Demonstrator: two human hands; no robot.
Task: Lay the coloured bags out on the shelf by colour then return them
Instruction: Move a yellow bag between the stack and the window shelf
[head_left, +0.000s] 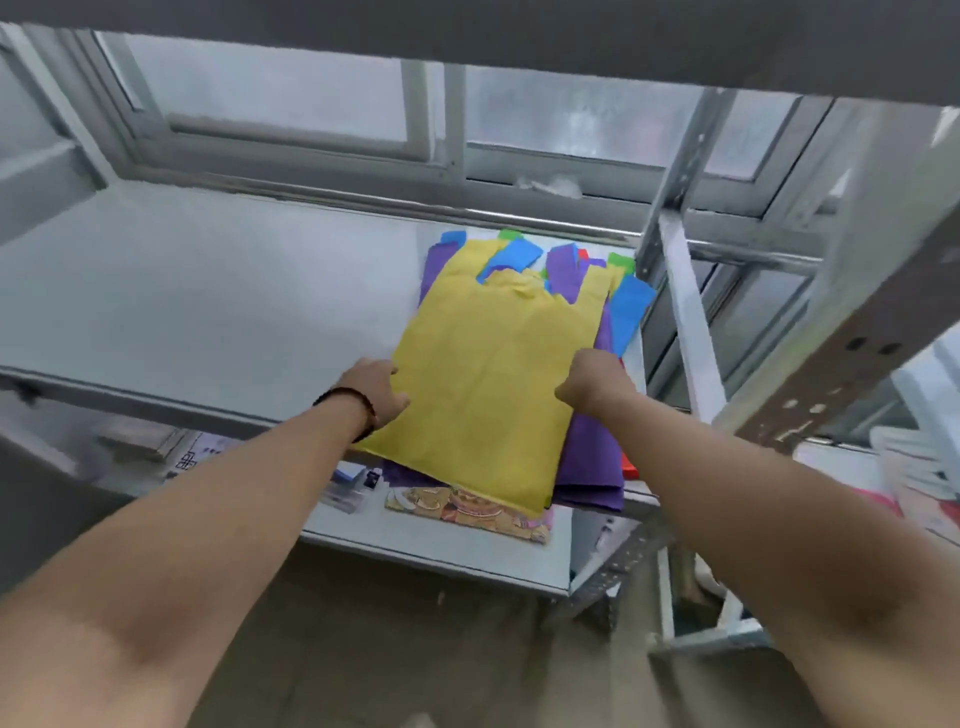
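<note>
A stack of flat coloured bags lies at the right end of the grey metal shelf (208, 291). A yellow bag (488, 374) is on top. Under it show purple bags (592, 457), blue bags (631, 306), green corners (621, 260) and a red edge (629, 465). My left hand (376, 392) grips the yellow bag's left edge, fingers tucked under it. On the bag's right edge my right hand (592, 382) is closed. The stack's near end hangs over the shelf's front lip.
The shelf's left part is bare grey metal. A perforated steel upright (691, 312) stands just right of the stack, another upright (852, 332) nearer me. The lower shelf (467, 556) holds a printed packet (467, 512) and small items. A window frame runs behind.
</note>
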